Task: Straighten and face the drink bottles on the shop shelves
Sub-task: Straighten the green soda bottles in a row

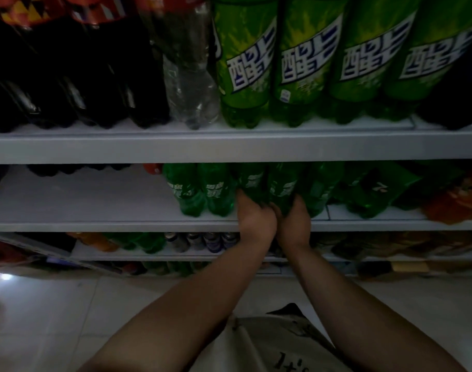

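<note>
Both hands are down at the middle shelf (95, 226), side by side and touching at the knuckles, each wrapped round the low part of a small green bottle. The left hand (256, 217) has its fingers curled round the third green bottle (252, 182) in the row, counting from the left. The right hand (296, 222) grips the fourth green bottle (283, 187) just beside it. Both bottles stand near the front lip of the shelf, their white labels turned outward, and the hands cover their bases. It is dim down there, so I cannot tell whether the bases sit on the shelf or are lifted off it.

Left of the hands, two more green bottles (202, 193) stand close together with labels forward. To the right, further green bottles (363, 194) lean at angles, and an orange pack (455, 200) lies beyond them.

On the top shelf (229, 147) stands a row of large green bottles (307, 63) with labels forward. A clear bottle (189, 76) is just left of them, then dark cola bottles (68, 89). Below the hands, a lower shelf holds small cans (202, 241). The floor (41, 318) is pale tile.
</note>
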`<act>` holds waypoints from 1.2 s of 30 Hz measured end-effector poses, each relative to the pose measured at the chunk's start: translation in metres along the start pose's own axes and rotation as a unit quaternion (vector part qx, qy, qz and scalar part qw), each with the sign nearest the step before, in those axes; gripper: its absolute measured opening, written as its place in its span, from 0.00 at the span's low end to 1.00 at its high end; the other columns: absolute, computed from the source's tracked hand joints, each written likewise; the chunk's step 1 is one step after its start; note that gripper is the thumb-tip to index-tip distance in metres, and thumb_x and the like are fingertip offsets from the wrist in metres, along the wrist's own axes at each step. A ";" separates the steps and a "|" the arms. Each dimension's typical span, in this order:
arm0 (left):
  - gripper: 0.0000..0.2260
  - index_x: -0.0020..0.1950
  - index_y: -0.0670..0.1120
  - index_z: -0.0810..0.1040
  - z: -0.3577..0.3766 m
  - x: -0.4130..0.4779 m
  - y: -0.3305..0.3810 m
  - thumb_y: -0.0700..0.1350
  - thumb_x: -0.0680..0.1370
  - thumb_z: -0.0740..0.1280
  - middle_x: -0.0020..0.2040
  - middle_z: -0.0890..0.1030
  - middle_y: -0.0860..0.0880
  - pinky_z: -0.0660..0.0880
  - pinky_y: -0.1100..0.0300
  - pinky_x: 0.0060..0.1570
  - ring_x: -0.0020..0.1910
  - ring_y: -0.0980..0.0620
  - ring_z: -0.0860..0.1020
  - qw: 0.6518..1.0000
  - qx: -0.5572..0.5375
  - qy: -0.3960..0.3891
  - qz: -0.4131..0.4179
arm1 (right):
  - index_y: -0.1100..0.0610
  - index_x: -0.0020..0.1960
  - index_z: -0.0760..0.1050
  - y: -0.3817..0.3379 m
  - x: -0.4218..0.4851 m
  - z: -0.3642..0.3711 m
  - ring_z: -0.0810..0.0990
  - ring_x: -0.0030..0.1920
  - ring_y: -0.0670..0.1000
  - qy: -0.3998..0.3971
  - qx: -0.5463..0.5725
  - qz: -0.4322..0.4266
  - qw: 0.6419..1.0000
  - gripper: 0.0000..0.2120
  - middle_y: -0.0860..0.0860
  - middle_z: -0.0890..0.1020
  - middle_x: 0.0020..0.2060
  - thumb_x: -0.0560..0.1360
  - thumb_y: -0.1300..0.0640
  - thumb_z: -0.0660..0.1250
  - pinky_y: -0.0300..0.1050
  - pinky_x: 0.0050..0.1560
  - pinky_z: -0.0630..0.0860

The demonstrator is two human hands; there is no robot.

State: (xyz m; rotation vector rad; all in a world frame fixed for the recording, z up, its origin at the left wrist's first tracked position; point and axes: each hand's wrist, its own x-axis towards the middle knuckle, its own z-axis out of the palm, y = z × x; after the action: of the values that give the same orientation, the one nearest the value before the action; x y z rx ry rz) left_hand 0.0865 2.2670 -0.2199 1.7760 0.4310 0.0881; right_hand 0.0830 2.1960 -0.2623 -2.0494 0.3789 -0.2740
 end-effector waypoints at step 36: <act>0.18 0.59 0.41 0.74 -0.002 0.016 -0.033 0.50 0.75 0.70 0.55 0.80 0.40 0.73 0.53 0.50 0.54 0.40 0.78 0.961 0.269 0.065 0.007 | 0.63 0.58 0.71 0.003 0.013 -0.007 0.79 0.51 0.60 -0.054 -0.104 0.041 0.992 0.22 0.62 0.79 0.52 0.73 0.49 0.71 0.47 0.46 0.75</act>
State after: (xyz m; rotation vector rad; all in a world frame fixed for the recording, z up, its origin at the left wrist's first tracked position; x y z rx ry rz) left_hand 0.0930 2.2803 -0.2540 2.3181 0.5751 0.1062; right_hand 0.0924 2.1844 -0.2613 -2.2347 0.4398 -0.0758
